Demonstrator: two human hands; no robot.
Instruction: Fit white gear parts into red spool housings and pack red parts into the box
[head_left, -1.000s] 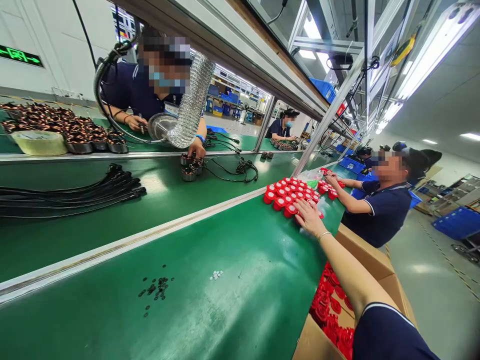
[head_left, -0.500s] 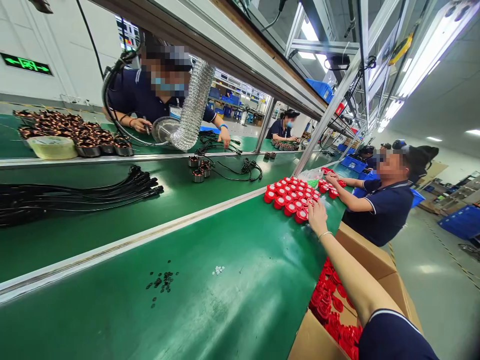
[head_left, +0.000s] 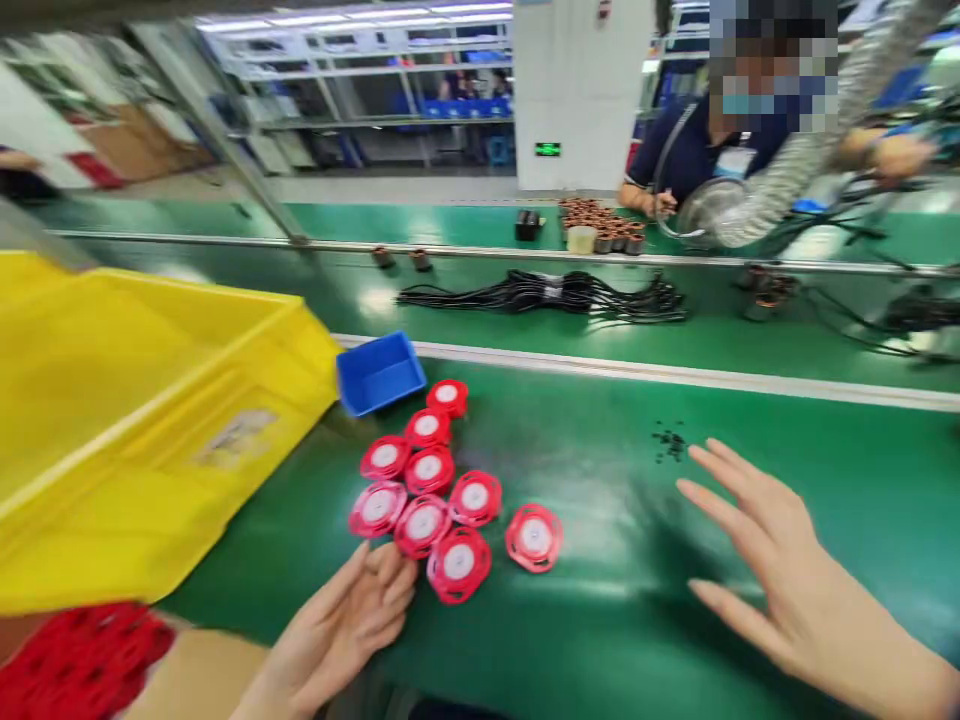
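Flat red discs with white centres [head_left: 421,524] lie in a loose group on the green table; one red disc [head_left: 534,537] sits apart on their right. My left hand [head_left: 360,610] is just below the group, half curled with the palm showing, its fingertips at the edge of the nearest discs. Nothing shows in it. Over the table on the right, my right hand [head_left: 780,570] is open and holds nothing, with its fingers spread. Small black pieces [head_left: 669,441] are scattered just beyond those fingertips.
On the left is a large yellow bin [head_left: 247,440], with a small blue tray [head_left: 381,374] beside it. A box of red parts [head_left: 82,660] stands lower left. Black cables [head_left: 551,290] lie beyond the metal strip. A person [head_left: 697,150] works across the table.
The view has swung left, bringing in the yellow bin, blue tray and disc group. My left hand has come into view. My right hand is away from the red parts, with fingers spread.
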